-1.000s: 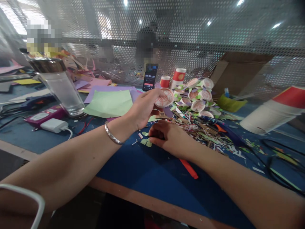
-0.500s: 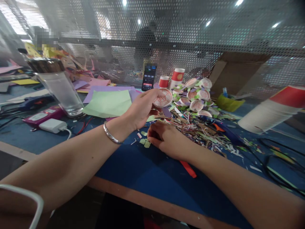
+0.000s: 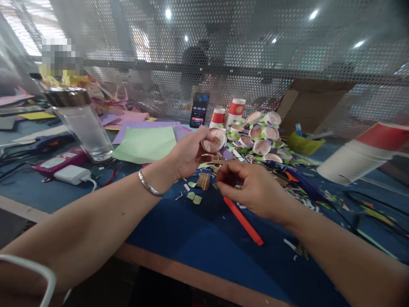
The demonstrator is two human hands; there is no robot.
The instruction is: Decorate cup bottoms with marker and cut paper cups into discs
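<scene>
My left hand (image 3: 190, 149), a silver bangle at its wrist, grips a round cut-off paper cup bottom (image 3: 214, 140) with reddish lines on its face. Lower and to the right, my right hand (image 3: 252, 185) is closed in a pinch, thumb and index finger close together. Anything between those fingertips is too small to make out. Small green paper pieces (image 3: 194, 197) and a brown corrugated cardboard scrap (image 3: 203, 181) lie on the blue tabletop between the hands. A slim red stick (image 3: 244, 221) lies just below my right hand.
Behind the hands are a heap of decorated cup bottoms (image 3: 262, 147), paper cups (image 3: 236, 108) and a phone (image 3: 198, 115). A glue gun (image 3: 300, 183) and tilted cup stack (image 3: 354, 153) lie right. Left are green paper (image 3: 147, 145), a glass bottle (image 3: 84, 128) and a charger (image 3: 73, 174).
My right hand has moved right, away from the green pieces, uncovering the cardboard scrap and more of the red stick. My left hand still holds the cup bottom, turned slightly.
</scene>
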